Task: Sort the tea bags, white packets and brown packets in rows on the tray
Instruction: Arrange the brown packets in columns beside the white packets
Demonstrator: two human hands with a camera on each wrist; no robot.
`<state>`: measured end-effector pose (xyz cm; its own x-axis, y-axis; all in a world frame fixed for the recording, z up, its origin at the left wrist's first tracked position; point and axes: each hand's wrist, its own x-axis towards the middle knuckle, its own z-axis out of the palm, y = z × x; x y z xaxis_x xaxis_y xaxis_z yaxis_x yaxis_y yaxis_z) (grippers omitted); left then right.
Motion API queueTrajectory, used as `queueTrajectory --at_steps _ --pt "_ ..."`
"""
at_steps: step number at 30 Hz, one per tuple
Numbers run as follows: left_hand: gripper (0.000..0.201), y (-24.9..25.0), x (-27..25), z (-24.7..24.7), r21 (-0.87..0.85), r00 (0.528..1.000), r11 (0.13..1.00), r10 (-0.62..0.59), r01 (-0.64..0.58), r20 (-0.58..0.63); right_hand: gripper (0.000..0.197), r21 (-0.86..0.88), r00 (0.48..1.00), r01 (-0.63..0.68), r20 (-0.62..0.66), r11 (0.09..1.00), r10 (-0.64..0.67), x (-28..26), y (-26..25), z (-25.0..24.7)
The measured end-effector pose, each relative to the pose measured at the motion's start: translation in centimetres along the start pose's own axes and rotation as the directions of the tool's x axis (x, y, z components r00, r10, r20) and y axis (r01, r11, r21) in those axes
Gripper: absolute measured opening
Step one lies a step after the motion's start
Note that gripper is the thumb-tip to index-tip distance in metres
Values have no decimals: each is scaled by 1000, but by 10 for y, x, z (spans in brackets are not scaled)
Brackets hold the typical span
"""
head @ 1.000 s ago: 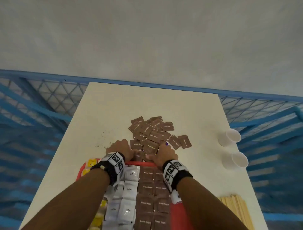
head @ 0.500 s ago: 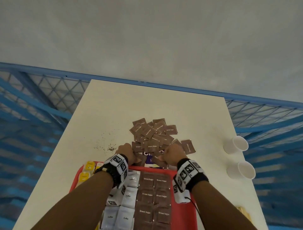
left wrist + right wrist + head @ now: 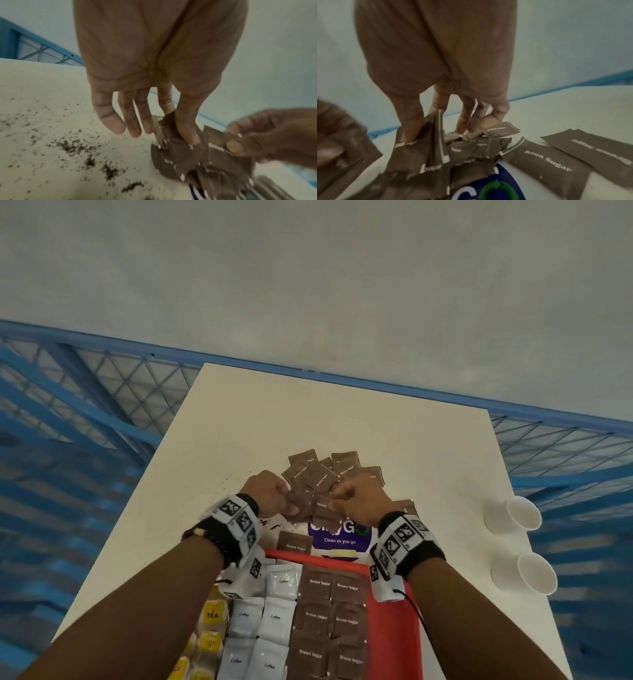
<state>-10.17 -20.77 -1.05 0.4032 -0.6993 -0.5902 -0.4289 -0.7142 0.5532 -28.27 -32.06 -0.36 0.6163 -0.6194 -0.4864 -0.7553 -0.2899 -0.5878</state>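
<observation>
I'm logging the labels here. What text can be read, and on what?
"Brown Sugar": brown packets on the tray and the table.
"Coffee": white packets.
"TEA": yellow tea bag.
"Clean as you go": blue sticker; its larger word is partly hidden.
Wristband markers: patterns only.

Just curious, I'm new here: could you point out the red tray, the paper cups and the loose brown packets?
red tray (image 3: 394,621), head view, bare right side.
paper cups (image 3: 522,513), head view, farther cup's rim.
loose brown packets (image 3: 322,477), head view, pile's top.

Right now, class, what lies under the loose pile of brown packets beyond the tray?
Under the brown packets lies a blue round sticker reading "Clean as you go" on the table. Its upper lettering is covered by packets and the right hand.
</observation>
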Motion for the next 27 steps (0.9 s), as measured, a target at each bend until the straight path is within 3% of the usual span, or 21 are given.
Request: queueTrajectory --at_steps 4,8,13,17,22,24,26,27 --pt "38 6 3 26 85 996 996 45 -38 -82 21 -137 999 -37 6 990 38 15 6 19" --pt "39 6 6 35 139 991 988 77 -61 -109 27 -132 998 -23 -64 991 15 7 2 25" --pt "38 5 6 38 93 995 995 40 -32 -88 24 20 998 7 -68 1000 -6 -3 7 31" --pt "37 3 7 39 19 990 1000 2 1 -138 23 229 986 -28 -152 973 64 -13 19 25" --pt "24 -4 6 28 -148 996 989 -38 25 -81 35 623 951 -92 -177 777 255 -28 44 7" --pt "15 -6 4 22 -350 997 936 -65 45 -44 40 745 955 -87 -127 662 268 -33 41 3" --pt "8 -3 -5 17 -634 994 766 -94 107 54 40 813 976 -66 -68 579 206 -35 29 1" --pt "14 0 -11 15 -739 989 658 -87 145 117 40 825 985 -64 -37 561 166 -34 20 1"
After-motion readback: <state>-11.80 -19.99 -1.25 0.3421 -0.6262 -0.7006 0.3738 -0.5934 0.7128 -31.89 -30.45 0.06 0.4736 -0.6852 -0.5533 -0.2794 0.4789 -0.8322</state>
